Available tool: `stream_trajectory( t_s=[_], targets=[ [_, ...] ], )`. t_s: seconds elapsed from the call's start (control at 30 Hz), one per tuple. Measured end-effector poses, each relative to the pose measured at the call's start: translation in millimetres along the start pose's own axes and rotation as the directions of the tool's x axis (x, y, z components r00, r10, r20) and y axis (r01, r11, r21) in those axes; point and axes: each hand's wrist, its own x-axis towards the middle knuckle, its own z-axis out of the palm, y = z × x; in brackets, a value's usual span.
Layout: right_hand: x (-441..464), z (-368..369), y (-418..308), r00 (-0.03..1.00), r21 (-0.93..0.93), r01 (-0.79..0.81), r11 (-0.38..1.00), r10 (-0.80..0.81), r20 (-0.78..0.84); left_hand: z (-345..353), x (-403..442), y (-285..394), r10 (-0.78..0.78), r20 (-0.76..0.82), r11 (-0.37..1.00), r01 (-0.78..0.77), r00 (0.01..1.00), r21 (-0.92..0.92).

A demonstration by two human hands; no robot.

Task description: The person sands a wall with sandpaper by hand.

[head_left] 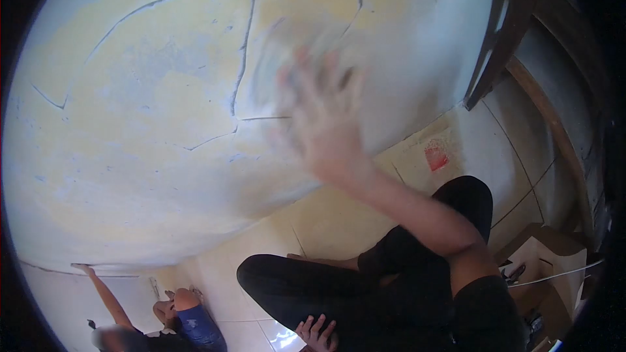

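Reaching the right hand (323, 107) over the cracked wall (163, 91) at twelve o'clock.
Its blurred fingers look spread over a pale shape (270, 68); I cannot tell whether they grip it. The left hand (316, 334), fingers open, rests on the dark trousers (300, 287) at six; the wall spans eight to one.

The right arm (417, 212) reaches up and forward, elbow bent, the right hand (326, 107) motion-blurred with its fingers spread. The left hand (316, 334) lies low on the left leg (293, 290), fingers slightly parted.
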Motion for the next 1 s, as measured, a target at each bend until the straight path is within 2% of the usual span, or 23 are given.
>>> stream_trajectory(
  t_s=[0.03, 0.13, 0.2, 0.27, 0.37, 0.47, 0.53, 0.6, 0.67, 0.7, 0.77, 0.87, 0.93, 1.0],
  targets=[
    [-16, 10, -6, 0.990, 0.053, 0.041, 0.998, -0.048, 0.133, 0, 1, 0, 0.007, -0.005, 1.000, -0.007, 1.000, 0.001],
    [-15, 11, -3, 0.956, -0.138, 0.222, 0.965, -0.188, 0.225, -3, 1, 1, 0.012, 0.006, 1.000, -0.012, 1.000, -0.001],
    [10, -11, 16, 0.979, -0.263, 0.199, 0.944, -0.180, 0.095, -6, 1, 5, -0.018, 0.031, 0.999, 0.018, 0.999, -0.026],
    [43, -41, 22, 0.994, -0.348, -0.029, 0.937, -0.010, -0.111, -3, -2, 5, -0.032, 0.028, 0.999, 0.032, 0.999, -0.009],
    [57, -51, 47, 0.960, -0.396, -0.092, 0.914, -0.024, -0.279, 6, -8, -4, 0.000, 0.003, 1.000, 0.000, 1.000, 0.003],
    [17, -15, 17, 0.996, -0.099, -0.047, 0.994, 0.039, -0.085, 11, -7, -7, 0.030, -0.012, 0.999, -0.030, 0.999, 0.014],
    [-16, 6, -2, 0.974, -0.022, 0.123, 0.992, -0.117, 0.193, 8, -6, -5, 0.033, -0.009, 0.999, -0.033, 0.999, 0.010],
    [-15, 9, 10, 0.960, -0.107, 0.257, 0.960, -0.240, 0.146, 6, -5, -2, 0.021, -0.008, 1.000, -0.021, 1.000, -0.001],
    [1, -1, 22, 0.976, -0.212, 0.216, 0.953, -0.206, 0.067, 2, -2, -1, 0.022, 0.003, 1.000, -0.022, 1.000, 0.005],
    [21, -20, 28, 0.994, -0.270, 0.107, 0.957, -0.110, 0.002, 1, -3, 2, 0.018, 0.005, 1.000, -0.018, 1.000, 0.002],
    [51, -46, 42, 0.970, -0.294, -0.091, 0.951, 0.017, -0.244, 4, -5, 1, 0.009, -0.008, 1.000, -0.009, 1.000, 0.003],
    [53, -46, 48, 0.953, -0.253, -0.111, 0.961, 0.030, -0.303, 13, -10, -3, 0.023, -0.044, 1.000, -0.023, 0.999, -0.001],
    [22, -20, 32, 0.990, -0.181, -0.029, 0.983, 0.003, -0.139, 21, -12, -11, 0.058, -0.072, 0.998, -0.058, 0.996, 0.001],
    [-11, 2, 13, 0.983, -0.134, 0.165, 0.977, -0.152, 0.098, 17, -11, -8, 0.055, -0.030, 0.998, -0.055, 0.998, 0.005]
  ],
)
